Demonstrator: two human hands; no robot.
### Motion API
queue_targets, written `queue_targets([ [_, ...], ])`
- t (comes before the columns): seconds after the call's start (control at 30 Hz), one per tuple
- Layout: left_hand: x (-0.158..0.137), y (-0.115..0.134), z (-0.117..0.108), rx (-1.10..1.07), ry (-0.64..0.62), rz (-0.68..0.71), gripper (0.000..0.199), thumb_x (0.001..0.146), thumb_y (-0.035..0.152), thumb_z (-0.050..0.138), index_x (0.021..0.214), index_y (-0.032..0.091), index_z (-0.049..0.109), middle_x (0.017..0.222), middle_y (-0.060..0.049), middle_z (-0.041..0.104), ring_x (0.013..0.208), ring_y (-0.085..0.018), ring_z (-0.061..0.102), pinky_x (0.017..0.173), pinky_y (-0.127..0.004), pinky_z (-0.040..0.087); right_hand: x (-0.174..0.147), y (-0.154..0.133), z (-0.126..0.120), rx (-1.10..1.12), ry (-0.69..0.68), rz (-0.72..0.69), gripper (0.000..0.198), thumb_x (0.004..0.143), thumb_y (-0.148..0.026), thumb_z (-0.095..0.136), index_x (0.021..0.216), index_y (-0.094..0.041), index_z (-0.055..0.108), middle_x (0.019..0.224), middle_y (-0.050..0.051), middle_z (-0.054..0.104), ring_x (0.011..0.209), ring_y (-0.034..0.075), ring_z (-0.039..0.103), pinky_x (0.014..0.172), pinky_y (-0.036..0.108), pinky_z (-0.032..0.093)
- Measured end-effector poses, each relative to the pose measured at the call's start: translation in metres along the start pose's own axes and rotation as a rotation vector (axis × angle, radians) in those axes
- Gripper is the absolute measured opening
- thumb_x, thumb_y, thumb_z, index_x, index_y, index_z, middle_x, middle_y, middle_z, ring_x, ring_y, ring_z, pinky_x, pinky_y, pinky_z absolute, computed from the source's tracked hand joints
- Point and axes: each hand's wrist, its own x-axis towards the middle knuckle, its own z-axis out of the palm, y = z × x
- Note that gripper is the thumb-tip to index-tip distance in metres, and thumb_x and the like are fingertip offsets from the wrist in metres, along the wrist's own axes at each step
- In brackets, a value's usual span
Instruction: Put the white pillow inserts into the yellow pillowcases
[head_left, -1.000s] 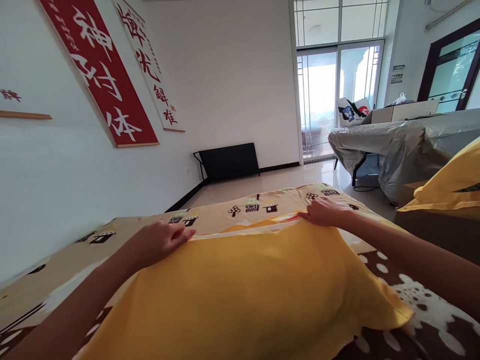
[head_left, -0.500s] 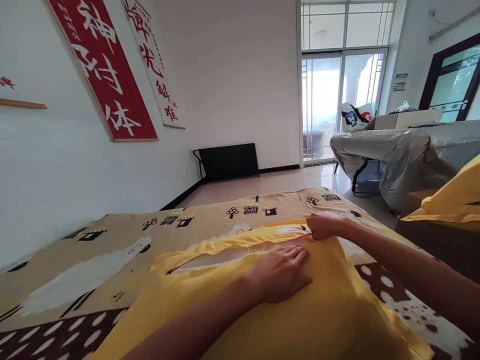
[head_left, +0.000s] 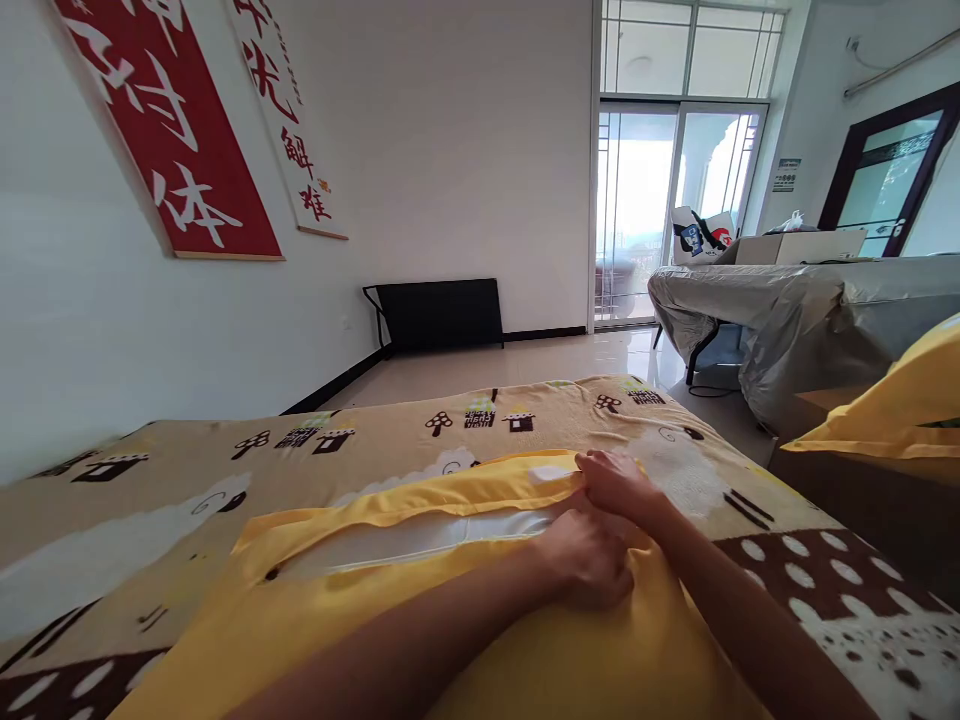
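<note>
Plump yellow fabric pillowcase with a white pillow inside (head_left: 465, 610), lying across the near part of the bed, long axis running left to right. Open mouth along its far edge, a white strip of inner pillow (head_left: 420, 535) showing from the left corner almost to the right end. Both hands bunched together at the right end of that opening: right hand (head_left: 619, 485) farther off, grip pinched shut on the yellow hem beside a small white tab (head_left: 551, 473); left hand (head_left: 589, 560) just nearer, curled and pressed down on the case, grip closed, whether clamped on cloth or only pressing cannot be told. Unclosed length of the mouth stretching leftward from both grips, left forearm lying across the pillow.

Underneath, a tan bedsheet printed with little houses, trees and white sheep (head_left: 375, 440). To the right, a second yellow pillow (head_left: 892, 410). Beyond, glossy tiled floor (head_left: 487, 365), low black stand (head_left: 439, 312) against the far wall, red banner with white characters (head_left: 161, 130) on the left wall, glass sliding doors (head_left: 660, 210), furniture under grey plastic sheeting (head_left: 802, 310).
</note>
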Motion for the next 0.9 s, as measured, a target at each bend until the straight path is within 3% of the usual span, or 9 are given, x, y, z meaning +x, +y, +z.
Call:
queue_targets([
  [0.07, 0.012, -0.006, 0.004, -0.008, -0.057, 0.026, 0.033, 0.080, 0.030, 0.038, 0.076, 0.014, 0.067, 0.085, -0.015, 0.069, 0.086, -0.029, 0.062, 0.083, -0.044, 0.046, 0.002, 0.001, 0.017, 0.021, 0.041, 0.091, 0.023, 0.084, -0.018, 0.044, 0.098, -0.017, 0.062, 0.098, 0.011, 0.066, 0.089, 0.021, 0.063, 0.067, 0.026, 0.040],
  [0.17, 0.031, -0.019, 0.023, -0.220, -0.116, -0.057, 0.029, 0.078, 0.031, 0.040, 0.070, 0.015, 0.063, 0.080, -0.013, 0.068, 0.078, -0.028, 0.062, 0.074, -0.042, 0.048, 0.003, 0.015, 0.030, 0.068, 0.162, 0.269, 0.026, 0.088, -0.015, 0.036, 0.095, -0.018, 0.061, 0.101, 0.010, 0.064, 0.085, 0.018, 0.064, 0.062, 0.024, 0.037],
  [0.3, 0.050, -0.038, 0.056, -0.464, -0.027, -0.169, 0.029, 0.081, 0.024, 0.033, 0.067, 0.016, 0.057, 0.081, -0.005, 0.066, 0.078, -0.019, 0.060, 0.073, -0.030, 0.046, -0.002, 0.043, 0.028, 0.222, 0.372, 0.446, 0.026, 0.082, -0.012, 0.043, 0.092, -0.022, 0.063, 0.090, 0.006, 0.068, 0.074, 0.017, 0.063, 0.056, 0.023, 0.031],
  [0.43, 0.056, -0.043, 0.073, -0.558, 0.107, -0.266, 0.034, 0.088, 0.024, 0.023, 0.077, 0.016, 0.054, 0.086, -0.004, 0.064, 0.081, -0.016, 0.058, 0.068, -0.026, 0.044, -0.004, 0.058, 0.022, 0.522, 0.514, 0.354, 0.027, 0.068, -0.009, 0.049, 0.086, -0.020, 0.066, 0.076, 0.004, 0.069, 0.070, 0.017, 0.061, 0.060, 0.023, 0.035],
  [0.53, 0.053, -0.036, 0.075, -0.572, 0.210, -0.376, 0.029, 0.088, 0.025, 0.026, 0.101, 0.017, 0.051, 0.084, -0.005, 0.064, 0.076, -0.018, 0.058, 0.064, -0.028, 0.043, 0.000, 0.059, 0.024, 0.752, 0.579, 0.264, 0.024, 0.060, -0.010, 0.050, 0.077, -0.019, 0.064, 0.072, 0.001, 0.068, 0.066, 0.016, 0.059, 0.060, 0.022, 0.037],
  [0.63, 0.048, -0.024, 0.072, -0.353, 0.337, -0.378, 0.037, 0.081, 0.018, 0.035, 0.117, 0.016, 0.046, 0.100, -0.010, 0.062, 0.091, -0.022, 0.057, 0.079, -0.036, 0.044, 0.005, 0.058, 0.030, 0.854, 0.601, 0.237, 0.024, 0.059, -0.012, 0.045, 0.077, -0.018, 0.061, 0.070, 0.000, 0.066, 0.064, 0.015, 0.057, 0.059, 0.023, 0.037],
  [0.7, 0.047, -0.019, 0.070, -0.152, 0.388, -0.299, 0.033, 0.079, 0.017, 0.040, 0.110, 0.016, 0.053, 0.124, -0.014, 0.052, 0.115, -0.027, 0.047, 0.095, -0.044, 0.036, 0.009, 0.059, 0.034, 0.889, 0.607, 0.209, 0.024, 0.060, -0.012, 0.043, 0.077, -0.018, 0.060, 0.071, 0.001, 0.066, 0.065, 0.015, 0.056, 0.060, 0.023, 0.037],
  [0.8, 0.045, -0.018, 0.069, -0.037, 0.358, -0.238, 0.025, 0.083, 0.023, 0.040, 0.098, 0.015, 0.060, 0.138, -0.014, 0.042, 0.130, -0.029, 0.033, 0.105, -0.049, 0.025, 0.012, 0.061, 0.040, 0.919, 0.577, 0.177, 0.021, 0.061, -0.014, 0.044, 0.075, -0.017, 0.059, 0.067, 0.000, 0.062, 0.062, 0.014, 0.052, 0.059, 0.023, 0.036],
  [0.9, 0.046, -0.022, 0.066, -0.038, 0.193, -0.257, 0.030, 0.087, 0.026, 0.034, 0.095, 0.014, 0.061, 0.107, -0.015, 0.063, 0.103, -0.027, 0.057, 0.094, -0.051, 0.037, 0.013, 0.065, 0.042, 0.939, 0.510, 0.151, 0.017, 0.062, -0.018, 0.051, 0.075, -0.016, 0.061, 0.059, -0.003, 0.055, 0.056, 0.011, 0.045, 0.054, 0.021, 0.032],
])
